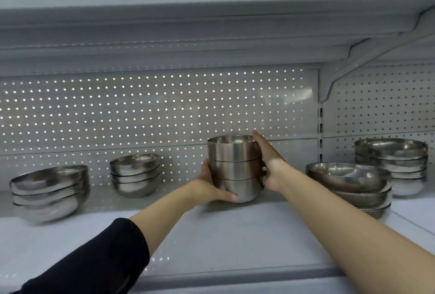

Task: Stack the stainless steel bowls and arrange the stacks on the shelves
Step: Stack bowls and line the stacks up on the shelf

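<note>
**Bowl stacking at the shelf: a centre stack held between both hands**

The white shelf (235, 235) with its perforated back panel (164, 110) spans the view, with another shelf overhead. Four stacks already stand on it: a wide stack at far right (395, 164), a wide stack just nearer and left of it (348, 183), a small stack left of centre (135, 173), and a leaning stack at far left (50, 190), blurred at its base. I judge the task well advanced; what seems left is settling the stack I hold and perhaps straightening the leaning one.

The centre stack (235, 166), three deep bowls nested upright, sits between my hands, its base at or just above the shelf; I cannot tell whether it touches. My left hand (209, 187) grips the lowest bowl, thumb curled across its near side. My right hand (268, 162) clasps the right flank, fingers reaching up to the top rim. My dark sleeve (94, 258) covers the left forearm only.
</note>
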The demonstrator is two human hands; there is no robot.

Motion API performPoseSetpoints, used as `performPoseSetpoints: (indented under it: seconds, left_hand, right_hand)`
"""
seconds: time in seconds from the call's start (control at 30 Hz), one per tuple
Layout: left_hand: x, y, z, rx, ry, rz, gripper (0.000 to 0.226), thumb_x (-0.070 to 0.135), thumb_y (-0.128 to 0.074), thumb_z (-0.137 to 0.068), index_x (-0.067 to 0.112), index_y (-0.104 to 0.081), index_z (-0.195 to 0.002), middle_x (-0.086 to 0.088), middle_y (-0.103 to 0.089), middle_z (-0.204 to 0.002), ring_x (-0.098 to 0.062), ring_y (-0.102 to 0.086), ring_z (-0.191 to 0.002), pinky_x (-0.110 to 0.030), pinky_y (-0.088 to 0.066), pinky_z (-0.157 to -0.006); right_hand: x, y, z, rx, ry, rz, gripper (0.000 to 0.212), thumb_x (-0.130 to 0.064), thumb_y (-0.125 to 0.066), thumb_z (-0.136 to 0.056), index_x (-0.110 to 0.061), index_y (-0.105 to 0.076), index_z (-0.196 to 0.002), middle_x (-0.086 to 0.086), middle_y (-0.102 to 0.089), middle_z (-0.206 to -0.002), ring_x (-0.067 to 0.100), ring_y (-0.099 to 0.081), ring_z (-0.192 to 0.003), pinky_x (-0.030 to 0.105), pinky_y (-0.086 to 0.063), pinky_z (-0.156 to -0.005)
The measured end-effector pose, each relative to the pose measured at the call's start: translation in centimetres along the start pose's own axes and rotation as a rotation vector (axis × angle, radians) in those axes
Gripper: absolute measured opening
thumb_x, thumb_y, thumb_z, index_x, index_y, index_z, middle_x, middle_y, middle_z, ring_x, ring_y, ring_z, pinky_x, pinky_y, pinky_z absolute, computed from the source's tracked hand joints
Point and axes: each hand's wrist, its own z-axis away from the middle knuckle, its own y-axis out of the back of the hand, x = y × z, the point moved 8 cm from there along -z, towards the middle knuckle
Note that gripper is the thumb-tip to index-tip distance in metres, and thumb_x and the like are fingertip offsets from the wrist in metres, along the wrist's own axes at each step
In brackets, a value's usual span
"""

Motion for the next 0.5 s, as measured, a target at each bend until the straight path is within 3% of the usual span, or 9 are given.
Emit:
performPoseSetpoints:
  seconds: [0.1, 0.2, 0.27, 0.33, 0.43, 0.5]
  left_hand:
    - [0.2, 0.0, 0.2, -0.002, -0.025, 0.073, 0.113, 0.004, -0.086, -0.059, 0.028, -0.012, -0.141, 0.01, -0.047, -0.128, -0.012, -0.044, -0.12, -0.028, -0.04, -0.097]
    - [1.1, 0.5, 0.9, 0.013, -0.055, 0.076, 0.106, 0.002, -0.086, -0.058, 0.029, -0.022, -0.137, 0.008, -0.053, -0.122, -0.013, -0.051, -0.114, -0.032, -0.047, -0.094]
    - [2.4, 1.4, 1.6, 0.03, -0.099, 0.065, 0.1, 0.002, -0.086, -0.056, 0.029, -0.028, -0.132, 0.009, -0.057, -0.116, -0.002, -0.057, -0.102, -0.017, -0.051, -0.076]
    - [4.2, 2.7, 2.7, 0.077, -0.153, -0.001, 0.098, 0.008, -0.088, -0.054, 0.032, -0.029, -0.127, 0.015, -0.06, -0.108, 0.009, -0.058, -0.09, -0.008, -0.046, -0.064]
    - [7.2, 3.9, 4.7, 0.144, -0.21, -0.109, 0.102, 0.02, -0.091, -0.049, 0.032, -0.026, -0.127, 0.015, -0.061, -0.106, 0.005, -0.058, -0.089, -0.009, -0.041, -0.067]
    - [9.1, 3.9, 6.3, 0.157, -0.255, -0.15, 0.106, 0.023, -0.091, -0.047, 0.028, -0.024, -0.129, 0.016, -0.058, -0.111, 0.003, -0.055, -0.094, -0.013, -0.041, -0.076]
  right_hand:
    - [-0.2, -0.1, 0.4, -0.005, 0.019, -0.005, 0.046, -0.069, -0.058, -0.074, -0.023, -0.065, -0.072, -0.005, -0.063, -0.043, 0.015, -0.064, -0.054, 0.026, -0.044, -0.053]
    - [-0.6, -0.1, 1.1, -0.026, 0.036, -0.004, 0.045, -0.068, -0.061, -0.073, -0.023, -0.065, -0.075, -0.003, -0.068, -0.055, 0.015, -0.063, -0.062, 0.028, -0.044, -0.055]
    - [-1.5, -0.3, 2.0, -0.052, 0.059, -0.03, 0.046, -0.068, -0.062, -0.072, -0.023, -0.063, -0.079, -0.001, -0.064, -0.072, 0.015, -0.058, -0.069, 0.029, -0.045, -0.06]
    - [-2.9, -0.6, 3.2, -0.08, 0.091, -0.054, 0.046, -0.067, -0.061, -0.074, -0.023, -0.061, -0.084, 0.0, -0.059, -0.081, 0.016, -0.056, -0.072, 0.031, -0.047, -0.067]
    - [-5.2, -0.6, 5.5, -0.093, 0.132, -0.042, 0.047, -0.069, -0.059, -0.073, -0.026, -0.06, -0.091, 0.001, -0.059, -0.098, 0.018, -0.057, -0.091, 0.04, -0.049, -0.087]
    - [-6.6, -0.1, 7.1, -0.096, 0.165, -0.019, 0.053, -0.072, -0.06, -0.07, -0.027, -0.062, -0.098, 0.002, -0.059, -0.108, 0.02, -0.056, -0.1, 0.046, -0.048, -0.092]
